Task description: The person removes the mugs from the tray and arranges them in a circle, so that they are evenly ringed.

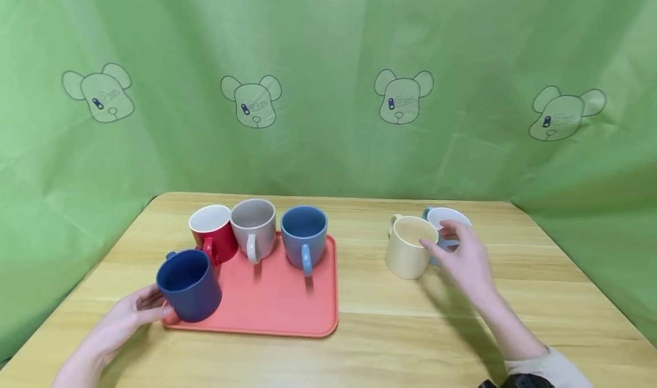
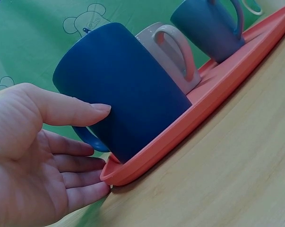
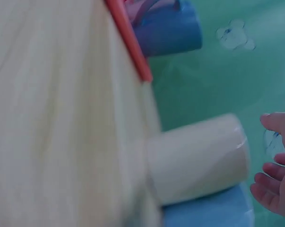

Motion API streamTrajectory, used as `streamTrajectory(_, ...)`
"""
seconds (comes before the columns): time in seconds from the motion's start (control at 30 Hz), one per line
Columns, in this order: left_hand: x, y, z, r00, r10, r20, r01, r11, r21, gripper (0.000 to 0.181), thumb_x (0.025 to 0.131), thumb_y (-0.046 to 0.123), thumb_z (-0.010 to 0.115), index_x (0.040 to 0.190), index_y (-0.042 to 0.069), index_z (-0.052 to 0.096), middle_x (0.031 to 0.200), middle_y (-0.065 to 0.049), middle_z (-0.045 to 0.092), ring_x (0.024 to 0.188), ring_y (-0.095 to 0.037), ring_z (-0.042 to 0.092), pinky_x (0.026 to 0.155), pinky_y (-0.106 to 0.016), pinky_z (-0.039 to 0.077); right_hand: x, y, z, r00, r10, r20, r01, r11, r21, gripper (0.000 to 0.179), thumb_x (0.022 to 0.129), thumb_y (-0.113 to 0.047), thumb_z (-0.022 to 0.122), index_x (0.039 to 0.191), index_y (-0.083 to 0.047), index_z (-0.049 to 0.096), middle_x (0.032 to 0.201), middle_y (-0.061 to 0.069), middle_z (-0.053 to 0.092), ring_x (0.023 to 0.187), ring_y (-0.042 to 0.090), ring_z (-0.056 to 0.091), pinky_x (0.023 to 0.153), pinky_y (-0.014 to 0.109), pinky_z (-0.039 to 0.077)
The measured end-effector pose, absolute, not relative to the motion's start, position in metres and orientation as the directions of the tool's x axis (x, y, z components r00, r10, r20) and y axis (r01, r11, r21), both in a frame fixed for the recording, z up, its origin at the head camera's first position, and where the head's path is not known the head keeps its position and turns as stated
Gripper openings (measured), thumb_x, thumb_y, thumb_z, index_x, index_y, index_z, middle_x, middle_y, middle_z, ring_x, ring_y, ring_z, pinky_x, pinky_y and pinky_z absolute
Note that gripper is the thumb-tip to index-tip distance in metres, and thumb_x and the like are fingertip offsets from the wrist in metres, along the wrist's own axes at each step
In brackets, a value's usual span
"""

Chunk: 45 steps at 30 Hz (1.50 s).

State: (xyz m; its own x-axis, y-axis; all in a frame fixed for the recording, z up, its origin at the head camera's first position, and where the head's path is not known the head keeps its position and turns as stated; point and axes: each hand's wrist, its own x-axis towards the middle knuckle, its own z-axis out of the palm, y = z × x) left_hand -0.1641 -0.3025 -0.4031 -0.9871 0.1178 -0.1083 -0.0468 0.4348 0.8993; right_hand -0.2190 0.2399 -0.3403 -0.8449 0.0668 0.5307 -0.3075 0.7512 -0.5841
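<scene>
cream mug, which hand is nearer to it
Right. In the head view, the right hand hovers by the right rim of the cream mug; the left hand is much farther off, beside the navy mug across the coral tray.

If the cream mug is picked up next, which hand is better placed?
Probably the right hand: it hovers near the rim of the cream mug, holding nothing. The left hand is away at the red tray, against the navy mug.
</scene>
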Motion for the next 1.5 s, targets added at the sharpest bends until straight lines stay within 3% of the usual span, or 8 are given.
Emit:
streamTrajectory(0.13,-0.165,-0.302,-0.401,-0.987,0.124,-0.105,-0.043,0.420,0.907,0.072,0.088,0.017,0.062,0.138,-0.017,0.022,0.140,-0.034,0.031,0.120,-0.018,0.044,0.084,-0.009,0.036,-0.214,0.224,-0.322,-0.848,-0.014,0.529,-0.375,0.721,-0.582,0.044,0.083,-0.019,0.070,0.116,0.006,0.056,0.105,0.021,0.061,0.096,0.030,0.057,0.075,0.023,0.048)
streamTrajectory(0.27,-0.165,-0.302,-0.399,-0.985,0.141,-0.098,-0.031,0.415,0.909,0.072,0.089,0.015,0.061,0.137,-0.019,0.021,0.139,-0.036,0.030,0.122,-0.024,0.043,0.084,-0.009,0.037,-0.211,0.196,-0.307,-0.854,-0.132,0.503,-0.453,0.662,-0.597,0.044,0.084,-0.016,0.069,0.119,0.006,0.056,0.107,0.020,0.061,0.100,0.029,0.057,0.079,0.044,0.050)
streamTrajectory(0.37,-0.164,-0.301,-0.399,-0.985,0.150,-0.091,-0.020,0.420,0.907,0.071,0.089,0.014,0.060,0.136,-0.021,0.020,0.138,-0.037,0.028,0.125,-0.040,0.034,0.084,-0.010,0.037,-0.211,0.170,-0.298,-0.846,-0.221,0.485,-0.503,0.631,-0.591,0.044,0.083,-0.016,0.070,0.120,0.003,0.056,0.109,0.017,0.062,0.101,0.027,0.056,0.080,0.042,0.050)
streamTrajectory(0.73,-0.159,-0.298,-0.403,-0.983,0.158,-0.095,-0.021,0.418,0.908,0.071,0.088,0.012,0.061,0.135,-0.022,0.019,0.139,-0.038,0.026,0.127,-0.046,0.029,0.087,-0.011,0.037,-0.210,0.060,-0.287,-0.768,-0.566,0.301,-0.597,0.462,-0.656,0.056,0.080,-0.027,0.073,0.127,-0.004,0.053,0.117,0.006,0.057,0.104,0.019,0.053,0.085,0.032,0.048)
streamTrajectory(0.93,-0.160,-0.299,-0.402,-0.983,0.152,-0.105,-0.030,0.426,0.904,0.071,0.089,0.014,0.060,0.135,-0.021,0.020,0.139,-0.037,0.027,0.127,-0.044,0.030,0.085,-0.011,0.037,-0.212,0.002,-0.299,-0.732,-0.642,0.228,-0.618,0.484,-0.619,0.070,0.078,-0.038,0.074,0.136,-0.011,0.046,0.129,0.000,0.051,0.111,0.012,0.047,0.090,0.025,0.043)
streamTrajectory(1.27,-0.162,-0.300,-0.399,-0.981,0.155,-0.120,-0.042,0.432,0.901,0.070,0.090,0.016,0.060,0.136,-0.020,0.021,0.139,-0.036,0.029,0.126,-0.036,0.034,0.084,-0.010,0.035,-0.219,-0.067,-0.320,-0.643,-0.732,0.224,-0.730,0.498,-0.467,0.079,0.076,-0.052,0.070,0.138,-0.013,0.043,0.136,-0.005,0.046,0.125,0.010,0.037,0.102,0.025,0.033)
streamTrajectory(1.5,-0.160,-0.299,-0.399,-0.978,0.153,-0.144,-0.062,0.445,0.893,0.072,0.091,0.018,0.059,0.136,-0.021,0.019,0.140,-0.037,0.026,0.129,-0.043,0.028,0.083,-0.009,0.036,-0.218,-0.088,-0.331,-0.650,-0.727,0.222,-0.749,0.563,-0.350,0.075,0.072,-0.058,0.070,0.132,-0.018,0.048,0.126,-0.011,0.051,0.113,0.007,0.043,0.090,0.018,0.038)
